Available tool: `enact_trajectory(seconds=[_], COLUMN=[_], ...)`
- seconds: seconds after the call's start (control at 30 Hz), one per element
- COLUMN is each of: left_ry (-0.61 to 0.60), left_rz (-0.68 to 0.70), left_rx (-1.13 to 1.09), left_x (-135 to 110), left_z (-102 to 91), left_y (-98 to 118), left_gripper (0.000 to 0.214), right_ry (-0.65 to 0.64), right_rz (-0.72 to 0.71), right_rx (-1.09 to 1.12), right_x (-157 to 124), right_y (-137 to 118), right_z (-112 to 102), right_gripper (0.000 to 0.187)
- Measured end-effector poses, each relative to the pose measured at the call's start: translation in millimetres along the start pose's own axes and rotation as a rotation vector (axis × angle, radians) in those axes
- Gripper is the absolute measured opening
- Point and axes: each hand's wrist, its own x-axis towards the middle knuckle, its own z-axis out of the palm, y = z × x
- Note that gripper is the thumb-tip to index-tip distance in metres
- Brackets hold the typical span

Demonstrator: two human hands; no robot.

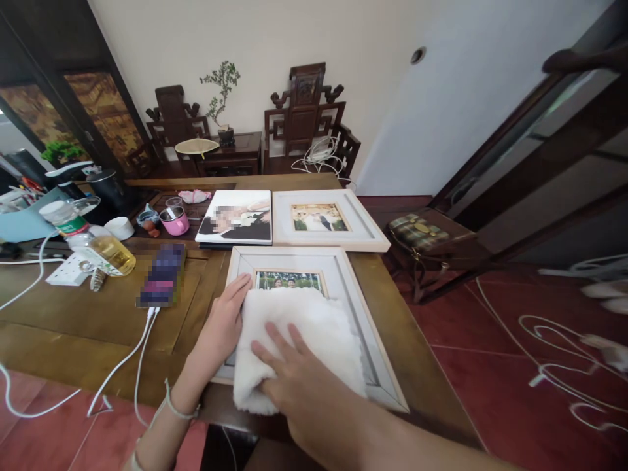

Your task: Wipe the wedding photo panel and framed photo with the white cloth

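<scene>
A picture frame (343,268) lies flat near the table's front edge, with a pale mat around a photo (289,280) of two people. Over its middle and lower part is a white fluffy cloth (314,320), which hides the bottom of the photo. My right hand (299,373) presses on this cloth, fingers spread and one digit tucked into its near-left fold. At the frame's left side, my left hand (228,320) grips the edge, fingertips on the border beside the photo. Where its thumb is, I cannot tell.
Behind lie a second framed photo (328,196) and a photo album (235,199). Leftward are a charging phone (161,275), a tilted bottle (110,252), a pink cup (174,221) and a power strip (71,270). White cables hang over the front edge. A stool with a bag (419,232) stands right.
</scene>
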Motion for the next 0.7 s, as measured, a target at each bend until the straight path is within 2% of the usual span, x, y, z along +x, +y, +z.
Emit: enact_trajectory(seconds=[0.1, 0.2, 0.3, 0.4, 0.53, 0.7], left_ry=[-0.020, -0.014, -0.004, -0.005, 0.003, 0.014], left_rz=[0.017, 0.044, 0.053, 0.040, 0.008, 0.011], left_rx=[0.007, 0.020, 0.022, 0.029, 0.020, -0.002], left_x=[0, -1, -2, -2, -2, -1], left_z=[-1.0, 0.1, 1.7, 2.7, 3.4, 1.9], left_y=[-2, -4, -5, -5, -3, -1], left_gripper=[0.060, 0.062, 0.065, 0.068, 0.065, 0.064], right_ry=[0.029, 0.135, 0.237, 0.283, 0.315, 0.154], right_rz=[0.012, 0.087, 0.146, 0.156, 0.153, 0.045], right_rx=[0.006, -0.005, -0.073, -0.137, -0.088, -0.031], right_x=[-10, -43, -81, -100, -82, -31], right_y=[10, 32, 53, 60, 46, 17], right_z=[16, 36, 43, 41, 42, 37], right_gripper=[0.033, 0.022, 0.029, 0.035, 0.032, 0.024])
